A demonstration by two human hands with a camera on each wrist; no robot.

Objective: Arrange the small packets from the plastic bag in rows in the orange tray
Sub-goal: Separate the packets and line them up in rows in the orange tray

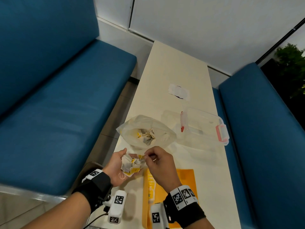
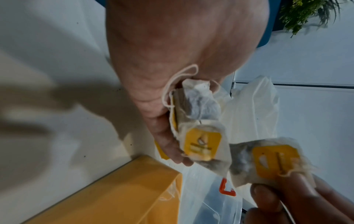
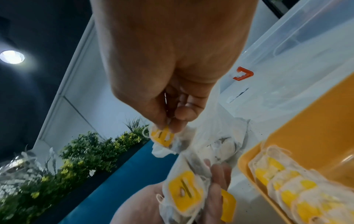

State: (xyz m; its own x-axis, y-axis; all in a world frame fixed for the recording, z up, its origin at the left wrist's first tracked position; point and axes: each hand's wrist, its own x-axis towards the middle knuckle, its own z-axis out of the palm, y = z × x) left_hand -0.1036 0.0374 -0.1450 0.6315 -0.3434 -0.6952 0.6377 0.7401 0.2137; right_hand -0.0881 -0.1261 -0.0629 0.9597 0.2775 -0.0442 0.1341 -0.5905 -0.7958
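Tags yellow, print unreadable | left hand [image 1: 115, 166] grip cups packets [image 1: 131, 165] | right hand [image 1: 160, 161] grip pinches one tag [image 3: 162, 137]

No text can be read; the yellow tags [image 2: 202, 145] on the packets (with a blurred logo) stay illegible.

The left hand [image 1: 117, 169] is held palm up with fingers cupped, while the right hand [image 1: 159, 164] is raised beside it, thumb and forefinger pinched together.
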